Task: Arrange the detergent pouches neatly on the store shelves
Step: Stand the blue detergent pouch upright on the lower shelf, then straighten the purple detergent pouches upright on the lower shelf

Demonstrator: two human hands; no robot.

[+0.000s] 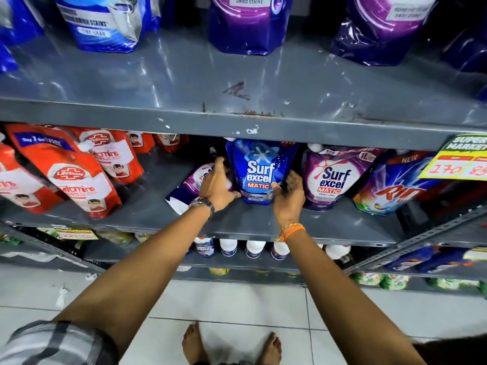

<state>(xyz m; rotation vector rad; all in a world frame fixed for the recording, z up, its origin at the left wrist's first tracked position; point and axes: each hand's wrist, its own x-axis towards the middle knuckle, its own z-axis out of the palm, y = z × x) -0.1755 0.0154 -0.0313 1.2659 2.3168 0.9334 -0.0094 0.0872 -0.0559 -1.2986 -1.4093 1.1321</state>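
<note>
The blue pouch (259,171) stood upright on the middle shelf (253,225), under the lip of the shelf above, and was framed low on both sides by the hands. The left hand (216,184) was laid flat against its left edge, fingers (219,164) spread, over a toppled purple pouch (188,189) lying just beside. The right hand (288,198) was cupped at its lower right corner, fingers loosely open; a firm grip could not be confirmed. Further right, a second purple pouch (332,179) stood upright. The blue pouch was judged soft, liquid-filled, fairly heavy and glossy, so best taken by both sides near the base.
</note>
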